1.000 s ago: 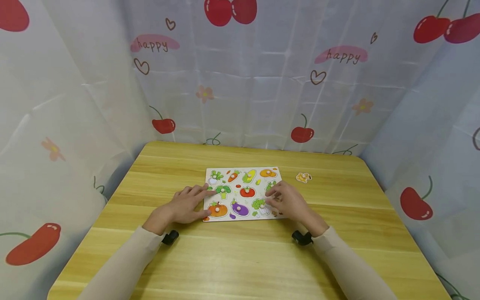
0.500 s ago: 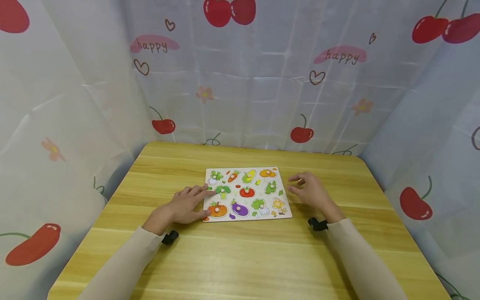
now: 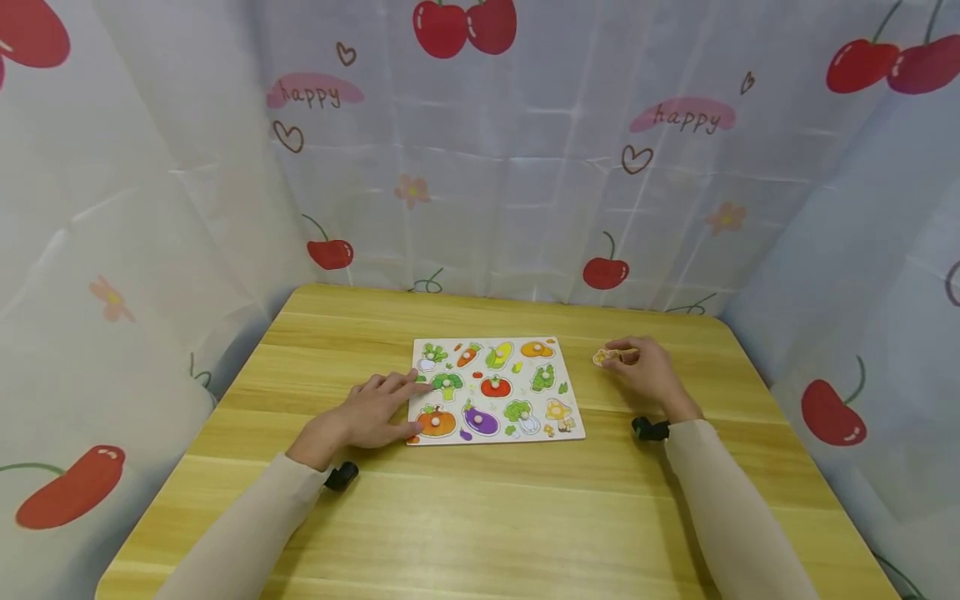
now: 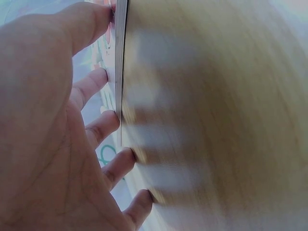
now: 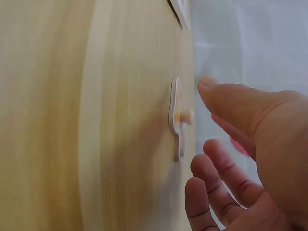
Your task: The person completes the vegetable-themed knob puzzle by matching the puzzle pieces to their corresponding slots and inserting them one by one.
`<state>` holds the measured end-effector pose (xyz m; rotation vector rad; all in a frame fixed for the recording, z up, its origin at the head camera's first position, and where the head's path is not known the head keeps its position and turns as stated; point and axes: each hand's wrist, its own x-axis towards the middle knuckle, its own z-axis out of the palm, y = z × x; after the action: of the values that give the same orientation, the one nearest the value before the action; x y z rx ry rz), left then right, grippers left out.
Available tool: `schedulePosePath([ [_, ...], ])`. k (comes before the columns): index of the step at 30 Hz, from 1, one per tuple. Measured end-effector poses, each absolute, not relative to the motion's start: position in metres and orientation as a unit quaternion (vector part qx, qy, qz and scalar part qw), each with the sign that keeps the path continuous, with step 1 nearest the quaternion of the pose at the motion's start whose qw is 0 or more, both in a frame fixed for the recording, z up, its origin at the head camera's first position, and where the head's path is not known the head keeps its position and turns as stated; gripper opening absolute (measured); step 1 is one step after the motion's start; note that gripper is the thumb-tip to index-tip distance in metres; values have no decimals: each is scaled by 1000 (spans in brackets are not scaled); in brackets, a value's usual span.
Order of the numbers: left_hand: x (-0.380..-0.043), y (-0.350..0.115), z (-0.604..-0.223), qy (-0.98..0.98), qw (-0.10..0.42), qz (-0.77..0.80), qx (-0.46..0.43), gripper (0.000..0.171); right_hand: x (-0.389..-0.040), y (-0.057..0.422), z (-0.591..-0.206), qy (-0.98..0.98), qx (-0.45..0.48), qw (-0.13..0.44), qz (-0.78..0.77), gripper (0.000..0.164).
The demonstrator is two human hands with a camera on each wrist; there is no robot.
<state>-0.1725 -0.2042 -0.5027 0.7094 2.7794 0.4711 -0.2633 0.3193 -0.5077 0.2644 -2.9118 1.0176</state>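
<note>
A white wooden knob puzzle board with vegetable pictures lies on the table. My left hand rests on its left side with fingers spread; the left wrist view shows fingertips at the board's edge. A mushroom puzzle piece lies flat on the table right of the board, its small wooden knob upward. Over that piece hovers my right hand, partly covering it in the head view. In the right wrist view, thumb and fingers stand apart from the knob, without touching it.
The yellow wood-grain table reaches up to a curtain printed with cherries, which stands at the back and both sides. Knobbed pieces such as the tomato and the eggplant sit in the board.
My right hand has moved from the board's right side out to the right, over the mushroom piece. The left hand stays where it was on the board.
</note>
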Motion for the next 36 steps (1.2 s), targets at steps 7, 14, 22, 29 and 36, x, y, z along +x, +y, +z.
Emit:
schedulePosePath([
  [7, -172, -204, -503, 950, 117, 162, 240, 71, -275, 324, -514, -946, 78, 20, 313, 35],
  [14, -171, -203, -502, 950, 121, 164, 238, 70, -279, 322, -518, -951, 75, 33, 298, 23],
  [22, -172, -203, -501, 950, 120, 166, 236, 70, -275, 319, -513, -958, 81, 24, 273, 24],
  [29, -173, -202, -501, 949, 120, 166, 238, 71, -266, 317, -507, -958, 80, 20, 276, 26],
  [36, -171, -203, -499, 949, 123, 166, 237, 71, -251, 305, -503, -958, 95, 31, 268, 22],
])
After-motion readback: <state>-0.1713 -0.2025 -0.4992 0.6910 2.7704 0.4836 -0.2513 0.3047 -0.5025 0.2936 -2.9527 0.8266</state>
